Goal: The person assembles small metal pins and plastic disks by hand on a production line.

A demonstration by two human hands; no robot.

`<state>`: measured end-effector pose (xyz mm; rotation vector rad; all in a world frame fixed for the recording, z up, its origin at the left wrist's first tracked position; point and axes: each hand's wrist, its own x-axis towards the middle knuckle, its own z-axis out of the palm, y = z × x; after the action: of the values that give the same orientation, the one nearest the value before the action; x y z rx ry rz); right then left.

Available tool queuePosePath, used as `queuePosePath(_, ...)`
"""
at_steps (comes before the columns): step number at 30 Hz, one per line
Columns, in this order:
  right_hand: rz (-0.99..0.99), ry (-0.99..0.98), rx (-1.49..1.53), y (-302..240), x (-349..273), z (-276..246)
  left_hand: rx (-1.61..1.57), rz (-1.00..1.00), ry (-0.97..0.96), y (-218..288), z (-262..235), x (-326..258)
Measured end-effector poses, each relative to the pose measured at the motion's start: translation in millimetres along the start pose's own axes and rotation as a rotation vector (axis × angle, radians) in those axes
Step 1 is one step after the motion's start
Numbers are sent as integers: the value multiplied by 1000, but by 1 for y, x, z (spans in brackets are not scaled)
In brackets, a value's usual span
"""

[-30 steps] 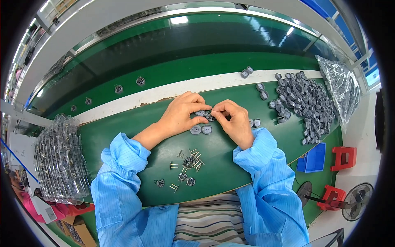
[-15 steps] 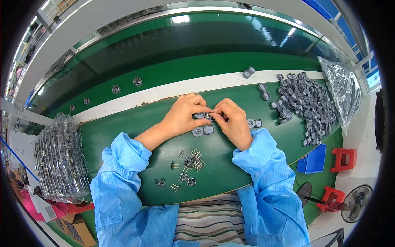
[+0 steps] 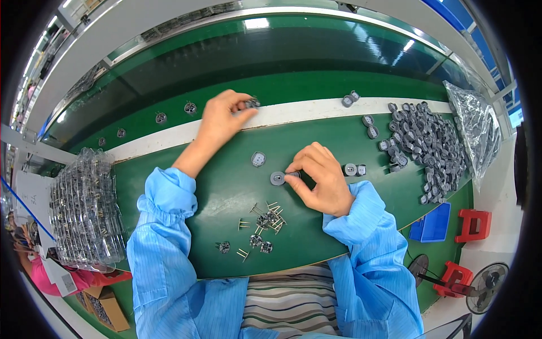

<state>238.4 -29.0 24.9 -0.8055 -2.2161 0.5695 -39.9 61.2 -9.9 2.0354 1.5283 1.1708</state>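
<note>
Over the white ledge, my left hand (image 3: 223, 117) pinches a small dark round part (image 3: 252, 103), which looks like the pinned circuit pieces on the belt. My right hand (image 3: 322, 179) has its fingertips closed on a small dark grey plastic housing (image 3: 293, 174), mostly hidden by the fingers. Touching or just beside it lies another round grey housing (image 3: 277, 178). A separate grey housing (image 3: 258, 159) rests on the green table between the hands. Nearer to me is a loose cluster of small round circuit boards with metal pins (image 3: 266, 220).
A large heap of grey housings (image 3: 426, 150) lies at right beside a clear plastic bag (image 3: 474, 133). Stacked clear trays (image 3: 87, 212) stand at left. Several circuit pieces sit on the green belt (image 3: 305, 90). A blue bin (image 3: 432, 223) and red stools (image 3: 473, 225) are at lower right.
My hands have parted. The left moved away from me and leftward to the ledge with the dark part; the right moved slightly nearer me, onto a housing. A housing now lies between them.
</note>
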Motion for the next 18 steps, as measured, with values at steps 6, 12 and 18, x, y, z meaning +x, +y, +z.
queuePosePath(6, 35, -239, -14, 11, -3, -1, 271, -101, 34, -39, -21, 5)
queuePosePath(12, 154, 104, -318, 9, -2, -4, 160, 17, -341, 53, -45, -1)
queuePosePath(18, -28, -374, 291, -2, -11, 12, 86, 173, -773, 66, -17, -24)
